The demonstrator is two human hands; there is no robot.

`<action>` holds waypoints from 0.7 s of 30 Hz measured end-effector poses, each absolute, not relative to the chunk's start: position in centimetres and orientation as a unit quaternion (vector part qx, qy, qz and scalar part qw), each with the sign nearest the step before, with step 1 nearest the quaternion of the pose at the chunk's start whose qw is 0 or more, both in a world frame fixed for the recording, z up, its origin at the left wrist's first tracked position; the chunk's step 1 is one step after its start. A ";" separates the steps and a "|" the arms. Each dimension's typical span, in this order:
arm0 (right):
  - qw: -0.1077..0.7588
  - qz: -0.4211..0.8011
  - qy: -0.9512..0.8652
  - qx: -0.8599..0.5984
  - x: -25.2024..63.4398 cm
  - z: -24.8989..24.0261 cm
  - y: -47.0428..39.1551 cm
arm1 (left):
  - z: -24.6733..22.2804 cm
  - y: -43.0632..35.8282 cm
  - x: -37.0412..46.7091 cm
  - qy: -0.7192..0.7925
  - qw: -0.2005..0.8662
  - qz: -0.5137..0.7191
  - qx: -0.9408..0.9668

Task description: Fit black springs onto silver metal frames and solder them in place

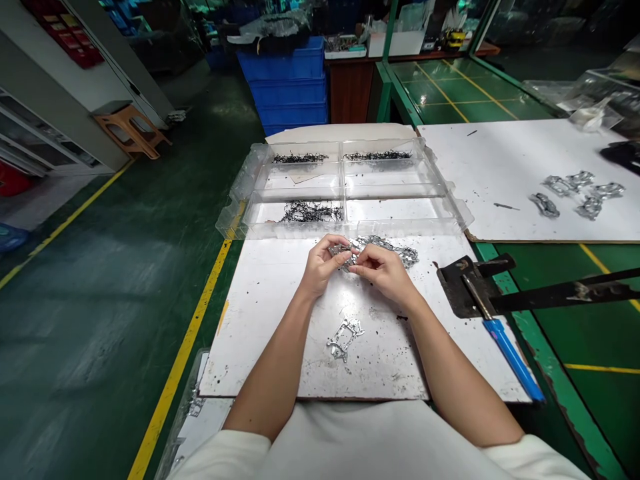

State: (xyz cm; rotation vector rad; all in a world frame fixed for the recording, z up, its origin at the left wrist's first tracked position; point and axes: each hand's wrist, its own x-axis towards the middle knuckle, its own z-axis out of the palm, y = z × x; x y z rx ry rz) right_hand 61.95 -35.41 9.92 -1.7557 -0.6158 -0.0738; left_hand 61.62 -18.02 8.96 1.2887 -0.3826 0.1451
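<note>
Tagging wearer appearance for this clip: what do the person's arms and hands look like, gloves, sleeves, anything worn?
Both hands are bare: no gloves, and no rings or watch that I can see on the left hand or right hand. The forearms are uncovered up to short white sleeves at the bottom edge of the picture, part of a white top.

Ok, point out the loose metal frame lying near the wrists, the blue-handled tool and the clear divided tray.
metal frame point(344, 339), head view, on the middle of the flat silvery part.
blue-handled tool point(511, 355), head view, midway along its blue handle.
clear divided tray point(343, 199), head view, on the central divider wall.
</note>
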 end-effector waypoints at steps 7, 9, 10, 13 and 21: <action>0.573 -0.067 -0.243 -0.780 62.3 9.7 -35.9 | 8.8 -18.3 61.6 -0.132 0.783 0.052 0.606; 0.557 -0.084 -0.235 -0.792 62.5 9.7 -36.2 | 8.6 -18.4 61.7 -0.114 0.780 0.059 0.613; 0.549 -0.092 -0.233 -0.798 62.5 9.7 -36.3 | 8.4 -18.5 61.7 -0.113 0.778 0.059 0.616; 0.541 -0.120 -0.230 -0.800 62.4 9.8 -36.4 | 8.1 -18.6 61.7 -0.127 0.765 0.061 0.629; 0.478 -0.205 -0.278 -0.807 62.2 9.4 -36.4 | 8.4 -18.9 61.1 -0.170 0.725 0.047 0.666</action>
